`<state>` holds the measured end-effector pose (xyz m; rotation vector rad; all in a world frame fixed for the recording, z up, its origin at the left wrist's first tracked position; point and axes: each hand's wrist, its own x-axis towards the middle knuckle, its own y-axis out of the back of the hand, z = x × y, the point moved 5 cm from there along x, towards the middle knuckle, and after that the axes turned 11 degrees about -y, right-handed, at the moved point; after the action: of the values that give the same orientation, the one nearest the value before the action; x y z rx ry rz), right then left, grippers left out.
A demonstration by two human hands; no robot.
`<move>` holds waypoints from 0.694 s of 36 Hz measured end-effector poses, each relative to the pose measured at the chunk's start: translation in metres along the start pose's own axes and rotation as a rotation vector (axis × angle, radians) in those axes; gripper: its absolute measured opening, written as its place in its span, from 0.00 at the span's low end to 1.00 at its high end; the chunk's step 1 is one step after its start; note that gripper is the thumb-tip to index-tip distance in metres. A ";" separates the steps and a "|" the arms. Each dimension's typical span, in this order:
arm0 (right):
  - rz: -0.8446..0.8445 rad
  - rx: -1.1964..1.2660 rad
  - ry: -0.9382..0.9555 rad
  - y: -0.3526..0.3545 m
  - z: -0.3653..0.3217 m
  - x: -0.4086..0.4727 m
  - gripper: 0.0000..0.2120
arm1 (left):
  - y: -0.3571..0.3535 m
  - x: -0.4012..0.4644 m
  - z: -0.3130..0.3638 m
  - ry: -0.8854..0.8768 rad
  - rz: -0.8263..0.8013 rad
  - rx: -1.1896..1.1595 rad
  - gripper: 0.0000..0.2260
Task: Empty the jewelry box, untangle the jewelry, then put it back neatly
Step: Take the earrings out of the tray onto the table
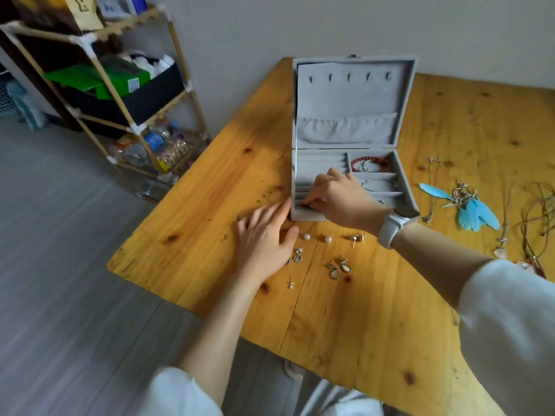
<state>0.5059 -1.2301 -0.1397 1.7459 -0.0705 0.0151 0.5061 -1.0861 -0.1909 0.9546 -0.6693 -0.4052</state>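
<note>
A grey velvet jewelry box [402, 192] stands open on the wooden table [234, 163], its lid upright. My right hand [333, 195] reaches into the ring rolls at the box's front left, fingertips pinching something small I cannot make out. My left hand [264, 235] lies flat on the table, fingers straight, touching the box's left front corner. A red bead bracelet [370, 161] and silver chains [379, 184] sit in the right compartments. Two pearl earrings [317, 238], a gold stud [358, 238] and several silver earrings [338, 265] lie in front of the box.
Blue feather earrings [468, 208], thin chain necklaces [432, 187] and cord necklaces [537, 217] are spread on the table to the right. A bamboo shelf [120, 94] with boxes and bottles stands at the left beside the table. The table's edge runs diagonally at lower left.
</note>
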 end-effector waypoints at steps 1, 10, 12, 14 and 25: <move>-0.024 0.008 0.014 0.002 0.001 0.002 0.11 | -0.001 0.000 0.000 0.003 -0.001 -0.001 0.24; -0.182 -0.046 0.030 -0.001 -0.005 0.017 0.10 | -0.002 0.000 -0.002 0.020 0.004 0.019 0.25; -0.238 -0.102 0.024 -0.002 -0.006 0.020 0.09 | -0.003 0.001 -0.002 0.019 -0.004 0.015 0.24; -0.298 -0.165 0.037 -0.004 -0.009 0.025 0.08 | -0.003 0.001 -0.002 0.025 -0.009 0.009 0.25; -0.320 -0.327 0.137 -0.007 -0.012 0.030 0.11 | -0.002 0.000 -0.003 0.038 0.001 -0.006 0.27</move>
<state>0.5362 -1.2185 -0.1430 1.4083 0.2925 -0.1051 0.5077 -1.0855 -0.1938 0.9545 -0.6339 -0.3873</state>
